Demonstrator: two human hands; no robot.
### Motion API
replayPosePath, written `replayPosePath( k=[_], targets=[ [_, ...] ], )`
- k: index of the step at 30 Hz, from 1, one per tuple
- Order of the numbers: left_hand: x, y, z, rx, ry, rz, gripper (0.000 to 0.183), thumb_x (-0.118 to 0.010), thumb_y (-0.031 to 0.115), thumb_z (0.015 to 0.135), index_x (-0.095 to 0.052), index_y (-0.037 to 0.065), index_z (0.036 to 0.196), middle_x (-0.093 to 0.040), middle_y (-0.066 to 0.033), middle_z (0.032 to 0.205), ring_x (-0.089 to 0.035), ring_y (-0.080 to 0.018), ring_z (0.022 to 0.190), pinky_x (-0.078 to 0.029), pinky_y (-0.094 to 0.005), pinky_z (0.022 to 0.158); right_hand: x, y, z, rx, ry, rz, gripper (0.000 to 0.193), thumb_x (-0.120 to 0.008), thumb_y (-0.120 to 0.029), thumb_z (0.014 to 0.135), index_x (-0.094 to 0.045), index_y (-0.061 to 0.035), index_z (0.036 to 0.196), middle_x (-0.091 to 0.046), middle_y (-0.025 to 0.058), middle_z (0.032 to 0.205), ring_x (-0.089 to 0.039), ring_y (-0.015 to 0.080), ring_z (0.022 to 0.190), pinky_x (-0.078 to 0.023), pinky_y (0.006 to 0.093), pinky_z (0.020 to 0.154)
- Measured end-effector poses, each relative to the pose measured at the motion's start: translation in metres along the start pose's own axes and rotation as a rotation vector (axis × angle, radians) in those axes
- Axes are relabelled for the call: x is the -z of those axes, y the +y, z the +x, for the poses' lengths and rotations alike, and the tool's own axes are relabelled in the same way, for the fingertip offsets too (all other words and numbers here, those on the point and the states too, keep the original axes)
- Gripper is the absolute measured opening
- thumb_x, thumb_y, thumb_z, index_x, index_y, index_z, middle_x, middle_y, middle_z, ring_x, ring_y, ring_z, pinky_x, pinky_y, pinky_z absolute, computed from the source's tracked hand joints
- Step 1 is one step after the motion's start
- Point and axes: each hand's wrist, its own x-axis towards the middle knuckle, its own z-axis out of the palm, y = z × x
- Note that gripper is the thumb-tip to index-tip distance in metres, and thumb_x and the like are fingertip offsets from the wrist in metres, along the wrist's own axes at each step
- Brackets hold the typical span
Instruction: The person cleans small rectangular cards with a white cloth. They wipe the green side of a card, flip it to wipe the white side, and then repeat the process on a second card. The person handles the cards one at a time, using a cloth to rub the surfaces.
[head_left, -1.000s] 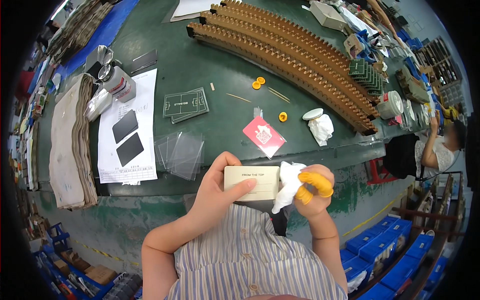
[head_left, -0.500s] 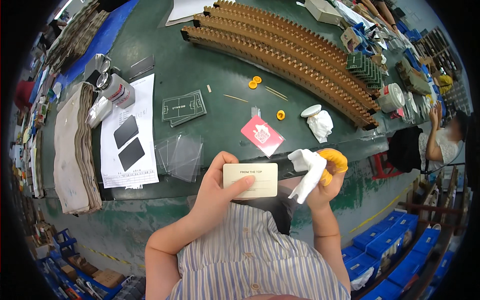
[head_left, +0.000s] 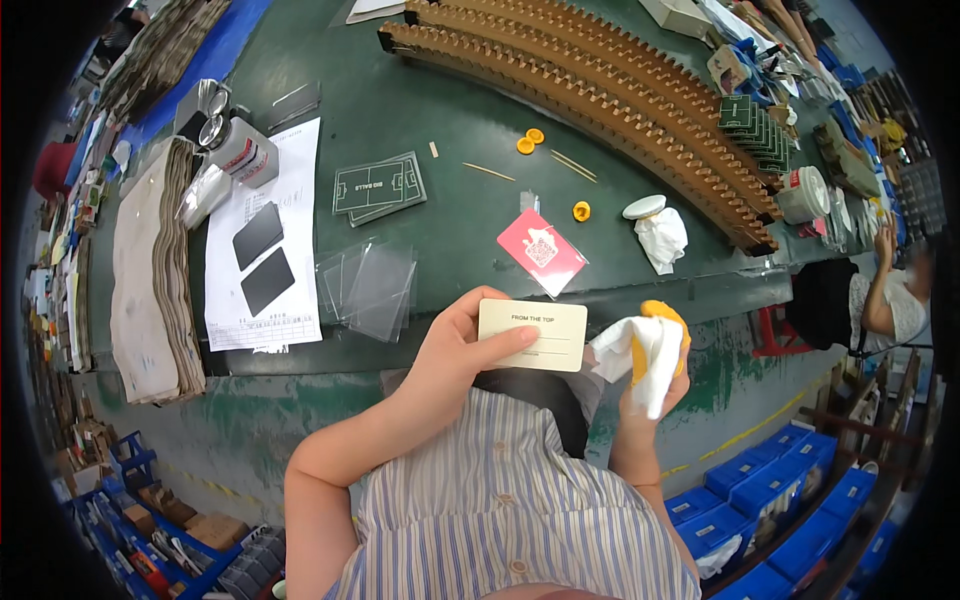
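Observation:
My left hand (head_left: 450,355) grips a cream card (head_left: 560,345) with printed text and lines, its thumb lying across the face. The card is held just off the table's front edge. To its right, my right hand (head_left: 674,388) is closed around a white cloth (head_left: 655,365). Yellow finger cots (head_left: 656,309) cover some of its fingers. The cloth hangs down beside the card and looks apart from it. Beyond the hands, a red card (head_left: 540,250) with a white print lies on the green table (head_left: 450,240).
Clear plastic sleeves (head_left: 366,290), green cards (head_left: 378,190) and black cards (head_left: 268,282) lie on the left. Loose yellow finger cots (head_left: 581,211), wooden sticks (head_left: 489,172) and a crumpled white cloth (head_left: 662,240) sit farther back. Long slotted wooden racks (head_left: 590,125) curve behind. A person (head_left: 885,300) sits far right.
My left hand and the card have shifted right and slightly up in the picture. The cloth in my right hand has turned and now hangs lower, closer to the card. The view has also shifted.

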Motion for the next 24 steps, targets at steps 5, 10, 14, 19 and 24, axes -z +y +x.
replayPosePath(
  k=[5, 10, 14, 19, 24],
  targets=[
    [0.002, 0.001, 0.003, 0.077, -0.036, -0.021, 0.02, -0.065, 0.008, 0.083, -0.045, 0.009, 0.085, -0.062, -0.0051, 0.09, -0.063, -0.0128, 0.083, -0.055, -0.0294, 0.072, 0.004, -0.012, -0.003, 0.294, -0.11, -0.219, 0.011, -0.067, -0.011, 0.077, -0.065, -0.0093, 0.088, -0.058, 0.012, 0.11, -0.055, 0.0264, 0.094, -0.045, 0.0348, 0.08],
    [0.0, 0.004, 0.004, 0.094, -0.076, -0.05, 0.021, -0.064, 0.007, 0.084, -0.043, 0.009, 0.083, -0.062, -0.0066, 0.09, -0.064, -0.0149, 0.085, -0.057, -0.0323, 0.075, 0.013, -0.011, 0.007, 0.641, -0.276, -0.455, 0.029, -0.069, -0.013, 0.065, -0.061, -0.0007, 0.091, -0.054, 0.0101, 0.093, -0.052, 0.0251, 0.082, -0.043, 0.0343, 0.072],
    [-0.001, 0.003, 0.001, 0.101, -0.073, -0.112, 0.021, -0.063, 0.006, 0.084, -0.042, 0.009, 0.083, -0.062, -0.0075, 0.089, -0.065, -0.0175, 0.086, -0.056, -0.0317, 0.073, 0.015, -0.007, 0.007, 0.645, -0.292, -0.478, 0.035, -0.076, -0.018, 0.062, -0.064, -0.0057, 0.092, -0.054, 0.0081, 0.094, -0.053, 0.0258, 0.083, -0.044, 0.0348, 0.07],
    [-0.001, 0.005, -0.002, 0.098, -0.066, -0.156, 0.021, -0.062, 0.007, 0.084, -0.042, 0.008, 0.082, -0.062, -0.0077, 0.088, -0.065, -0.0191, 0.088, -0.055, -0.0316, 0.073, 0.017, -0.01, -0.003, 0.446, -0.2, -0.307, 0.027, -0.075, -0.014, 0.068, -0.062, -0.0077, 0.091, -0.054, 0.0097, 0.097, -0.053, 0.0256, 0.084, -0.044, 0.0357, 0.069],
    [-0.001, 0.004, -0.002, 0.102, -0.068, -0.161, 0.021, -0.063, 0.008, 0.084, -0.042, 0.01, 0.08, -0.064, -0.01, 0.092, -0.064, -0.0178, 0.092, -0.052, -0.029, 0.076, 0.009, 0.003, -0.019, -0.008, 0.09, 0.084, 0.025, -0.058, -0.014, 0.086, -0.055, -0.001, 0.106, -0.054, 0.0143, 0.11, -0.056, 0.0259, 0.097, -0.047, 0.0366, 0.085]
  ],
)
